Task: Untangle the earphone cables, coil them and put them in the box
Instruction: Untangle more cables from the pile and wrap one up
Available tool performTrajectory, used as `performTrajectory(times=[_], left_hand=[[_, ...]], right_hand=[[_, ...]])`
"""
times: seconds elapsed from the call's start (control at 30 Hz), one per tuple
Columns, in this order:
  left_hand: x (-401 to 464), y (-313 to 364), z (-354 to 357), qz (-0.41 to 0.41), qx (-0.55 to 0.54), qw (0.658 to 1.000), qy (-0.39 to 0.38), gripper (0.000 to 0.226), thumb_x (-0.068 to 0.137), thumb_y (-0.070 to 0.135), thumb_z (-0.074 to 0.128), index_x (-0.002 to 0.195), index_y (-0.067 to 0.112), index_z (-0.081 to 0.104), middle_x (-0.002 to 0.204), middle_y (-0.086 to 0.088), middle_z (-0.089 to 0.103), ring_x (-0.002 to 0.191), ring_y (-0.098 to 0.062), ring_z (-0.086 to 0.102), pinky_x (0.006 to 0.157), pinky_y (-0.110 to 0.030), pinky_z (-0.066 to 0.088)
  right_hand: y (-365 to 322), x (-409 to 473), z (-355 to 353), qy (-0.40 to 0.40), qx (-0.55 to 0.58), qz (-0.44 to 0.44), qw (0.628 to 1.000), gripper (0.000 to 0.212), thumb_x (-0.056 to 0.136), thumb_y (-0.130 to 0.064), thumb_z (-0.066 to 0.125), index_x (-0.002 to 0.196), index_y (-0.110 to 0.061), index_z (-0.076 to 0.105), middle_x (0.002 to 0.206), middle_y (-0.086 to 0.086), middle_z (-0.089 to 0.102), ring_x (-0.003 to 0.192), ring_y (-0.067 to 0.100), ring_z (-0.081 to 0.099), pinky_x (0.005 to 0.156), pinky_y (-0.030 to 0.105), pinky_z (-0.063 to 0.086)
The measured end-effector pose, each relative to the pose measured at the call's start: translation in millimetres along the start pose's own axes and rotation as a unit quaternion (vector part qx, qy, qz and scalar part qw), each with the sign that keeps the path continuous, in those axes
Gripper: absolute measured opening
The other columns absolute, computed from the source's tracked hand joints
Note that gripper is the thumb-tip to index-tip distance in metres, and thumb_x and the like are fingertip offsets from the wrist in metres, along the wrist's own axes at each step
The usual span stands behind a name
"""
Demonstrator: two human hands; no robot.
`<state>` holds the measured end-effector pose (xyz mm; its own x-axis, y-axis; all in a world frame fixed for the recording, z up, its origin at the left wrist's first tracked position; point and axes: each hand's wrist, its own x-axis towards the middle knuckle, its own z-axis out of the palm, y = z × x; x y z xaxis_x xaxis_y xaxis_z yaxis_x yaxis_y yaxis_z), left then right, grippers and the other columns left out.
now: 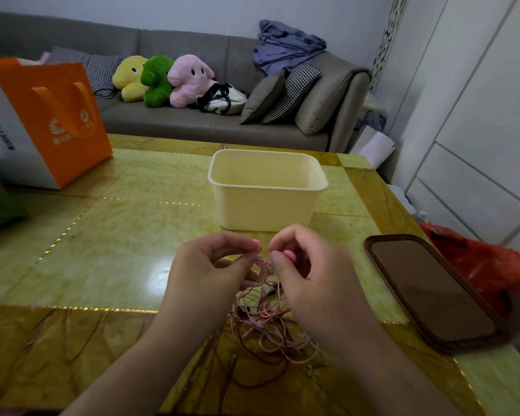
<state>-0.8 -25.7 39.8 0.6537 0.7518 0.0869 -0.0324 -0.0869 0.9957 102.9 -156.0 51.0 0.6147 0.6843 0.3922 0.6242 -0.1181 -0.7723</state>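
At the far left of the green and yellow table [126,241] stands an orange paper bag [57,121] with orange handles. Behind the table there is a grey sofa [192,121] with three plush toys on it: a yellow one [130,77], a green one [156,80] and a pink one [188,79].

Near the middle, the left hand [204,270] is held above the table with its fingers curled, and its fingertips pinch a strand of the pink earphone cables [264,322]. Just beside it, the right hand [309,280] is also curled and pinches the cable, with a pink earbud [290,254] between its fingers. The two hands almost touch at the fingertips. Below them the cables hang down in a tangled bunch that lies on the table, together with a darker reddish cable [252,382].

Behind the hands stands the cream plastic box [267,205], open at the top; no cable shows inside it. To the right lies a brown lid [433,289], flat on the table, and past it a red plastic bag [487,265].
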Motion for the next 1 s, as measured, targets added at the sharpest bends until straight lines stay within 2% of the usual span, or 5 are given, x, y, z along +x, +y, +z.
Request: performTrajectory(times=[0.27, 0.53, 0.73, 0.9, 1.0], left_hand=[[-12, 10, 10, 0.020, -0.067, 0.996, -0.050, 0.010, 0.087, -0.006, 0.078, 0.088, 0.004, 0.078, 0.088, -0.008, 0.082, 0.069, -0.027, 0.079, 0.063, -0.033, 0.064], [-17, 13, 8, 0.063, -0.056, 0.995, -0.046, 0.015, 0.085, 0.002, 0.080, 0.085, 0.018, 0.081, 0.079, -0.015, 0.079, 0.073, -0.034, 0.079, 0.068, -0.055, 0.063], [-14, 8, 10, 0.088, -0.039, 0.995, -0.038, 0.020, 0.087, -0.007, 0.077, 0.085, 0.013, 0.082, 0.077, -0.010, 0.080, 0.070, -0.023, 0.078, 0.061, -0.024, 0.059], [-10, 5, 8, 0.097, -0.025, 0.995, -0.023, 0.028, 0.089, -0.011, 0.073, 0.086, 0.016, 0.081, 0.082, -0.006, 0.081, 0.076, -0.026, 0.079, 0.067, -0.029, 0.063], [-9, 5, 7, 0.091, -0.033, 0.995, -0.021, 0.030, 0.088, -0.014, 0.072, 0.084, 0.015, 0.080, 0.081, -0.008, 0.081, 0.076, -0.027, 0.080, 0.065, -0.031, 0.063]], right_hand=[[11, 10, -2, 0.069, 0.074, 0.095, 0.990, 0.018, 0.099, -0.011, 0.072, 0.092, -0.028, 0.072, 0.084, -0.010, 0.074, 0.075, 0.009, 0.072, 0.062, 0.032, 0.062], [10, 15, -1, 0.022, 0.255, 0.219, 0.942, 0.025, 0.092, -0.007, 0.080, 0.107, -0.010, 0.061, 0.076, 0.013, 0.078, 0.052, 0.013, 0.066, 0.047, 0.022, 0.049], [11, 15, 0, -0.034, 0.236, 0.195, 0.951, 0.022, 0.095, 0.001, 0.072, 0.089, -0.017, 0.082, 0.073, 0.017, 0.077, 0.058, 0.018, 0.066, 0.056, 0.030, 0.054], [8, 15, -1, -0.111, 0.336, 0.202, 0.913, 0.023, 0.093, 0.002, 0.059, 0.099, -0.004, 0.080, 0.075, 0.010, 0.072, 0.074, 0.021, 0.070, 0.072, 0.034, 0.061], [12, 12, 2, -0.127, 0.245, 0.150, 0.950, 0.028, 0.082, -0.012, 0.070, 0.108, -0.010, 0.079, 0.092, 0.021, 0.077, 0.085, 0.023, 0.069, 0.079, 0.045, 0.057]])
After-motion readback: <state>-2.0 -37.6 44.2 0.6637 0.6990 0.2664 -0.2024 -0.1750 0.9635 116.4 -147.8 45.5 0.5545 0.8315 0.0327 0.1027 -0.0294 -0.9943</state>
